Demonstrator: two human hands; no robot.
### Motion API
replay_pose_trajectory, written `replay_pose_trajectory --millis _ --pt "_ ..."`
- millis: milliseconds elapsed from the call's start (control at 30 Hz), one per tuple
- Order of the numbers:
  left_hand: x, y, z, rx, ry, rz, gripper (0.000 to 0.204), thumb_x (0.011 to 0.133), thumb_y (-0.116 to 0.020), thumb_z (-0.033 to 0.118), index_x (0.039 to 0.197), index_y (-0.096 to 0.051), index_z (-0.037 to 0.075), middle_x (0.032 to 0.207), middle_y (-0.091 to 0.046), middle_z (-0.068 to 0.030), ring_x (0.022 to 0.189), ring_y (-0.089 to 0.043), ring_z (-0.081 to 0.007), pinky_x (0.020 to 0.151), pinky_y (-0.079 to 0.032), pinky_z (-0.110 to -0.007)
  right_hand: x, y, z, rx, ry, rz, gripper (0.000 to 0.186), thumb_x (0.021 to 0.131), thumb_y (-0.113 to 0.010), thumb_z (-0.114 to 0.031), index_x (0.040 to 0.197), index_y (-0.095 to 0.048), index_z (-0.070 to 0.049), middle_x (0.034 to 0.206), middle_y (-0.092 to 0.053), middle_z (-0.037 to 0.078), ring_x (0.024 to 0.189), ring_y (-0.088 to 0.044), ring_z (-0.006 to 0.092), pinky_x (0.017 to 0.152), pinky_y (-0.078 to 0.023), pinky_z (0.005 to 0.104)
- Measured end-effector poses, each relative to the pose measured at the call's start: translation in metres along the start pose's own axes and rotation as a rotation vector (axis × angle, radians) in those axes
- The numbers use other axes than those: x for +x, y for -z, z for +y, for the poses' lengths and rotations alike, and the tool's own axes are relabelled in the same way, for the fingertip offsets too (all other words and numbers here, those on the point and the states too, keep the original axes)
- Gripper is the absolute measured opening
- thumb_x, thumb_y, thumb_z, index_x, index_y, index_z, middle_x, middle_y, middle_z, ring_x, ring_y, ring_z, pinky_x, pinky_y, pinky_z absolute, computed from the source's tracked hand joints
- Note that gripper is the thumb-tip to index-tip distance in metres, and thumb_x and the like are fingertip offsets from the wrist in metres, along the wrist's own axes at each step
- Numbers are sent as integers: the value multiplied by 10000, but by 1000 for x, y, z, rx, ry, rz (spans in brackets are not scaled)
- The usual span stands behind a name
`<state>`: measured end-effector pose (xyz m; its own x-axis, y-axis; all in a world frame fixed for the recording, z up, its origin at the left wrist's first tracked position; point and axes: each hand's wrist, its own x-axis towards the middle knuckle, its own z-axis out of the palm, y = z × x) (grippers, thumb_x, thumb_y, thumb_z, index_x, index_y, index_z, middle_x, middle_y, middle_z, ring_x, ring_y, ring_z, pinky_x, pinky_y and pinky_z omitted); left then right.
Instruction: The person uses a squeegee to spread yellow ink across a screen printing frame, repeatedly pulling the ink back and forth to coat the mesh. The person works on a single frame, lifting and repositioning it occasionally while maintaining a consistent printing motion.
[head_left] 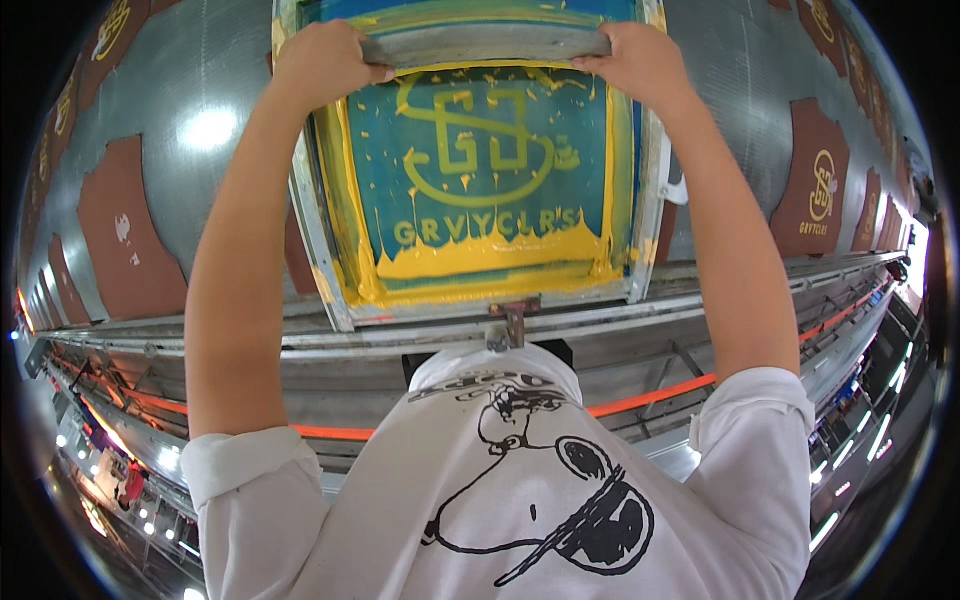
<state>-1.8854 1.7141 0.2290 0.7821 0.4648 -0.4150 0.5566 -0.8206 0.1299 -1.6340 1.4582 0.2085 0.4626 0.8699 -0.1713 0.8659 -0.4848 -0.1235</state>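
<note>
My left hand (335, 62) and my right hand (635, 62) grip the two ends of a wide metal squeegee (485, 45) near the far edge of a printing screen. The screen's metal frame (638, 280) surrounds a teal mesh (480, 205) with a light green logo and lettering. Thick yellow ink (500, 258) lies along the mesh's near edge and sides, with streaks and spots over the middle. The squeegee's blade has yellow ink along its lower edge. A small metal bracket (515, 320) is at the middle of the frame's near side.
A long metal table (200, 200) bends away to both sides, bearing rows of maroon fabric pieces (120, 230), some with printed logos. Metal rails (820, 270) and an orange strip (330, 432) run along its near edge, by my white shirt. A person (130, 485) in red is at the far lower left.
</note>
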Motion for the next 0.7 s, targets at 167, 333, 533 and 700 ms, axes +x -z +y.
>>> replay_pose_trajectory --millis 167,333,533,700 --pt "-102 -41 37 8 90 -114 430 783 -779 527 1032 -791 176 873 -757 -81 861 -730 -285 783 -575 -430 -108 -13 -32 53 2 -65 412 774 -807 -427 852 -719 -32 767 -701 169 770 -705 355 690 -543 482" --pt "-214 -104 63 -102 53 -79 359 799 -783 479 995 -802 179 783 -742 -65 778 -721 -274 733 -557 -420 -226 -37 -49 134 97 -59 325 787 -803 -356 863 -714 -53 776 -686 128 802 -679 339 784 -483 467" --pt "-230 -96 81 106 -74 -165 499 786 -786 539 976 -781 78 811 -737 -130 818 -719 -333 740 -563 -433 -265 -43 -57 225 118 63 391 813 -771 -429 945 -687 -71 865 -676 94 908 -645 311 862 -439 437" --pt "-203 -111 128 -103 -152 37 662 762 -719 690 835 -724 32 796 -716 -148 804 -708 -346 752 -548 -480 -254 -58 -49 240 163 133 481 838 -735 -499 1007 -669 -54 861 -650 122 934 -626 314 883 -427 461"
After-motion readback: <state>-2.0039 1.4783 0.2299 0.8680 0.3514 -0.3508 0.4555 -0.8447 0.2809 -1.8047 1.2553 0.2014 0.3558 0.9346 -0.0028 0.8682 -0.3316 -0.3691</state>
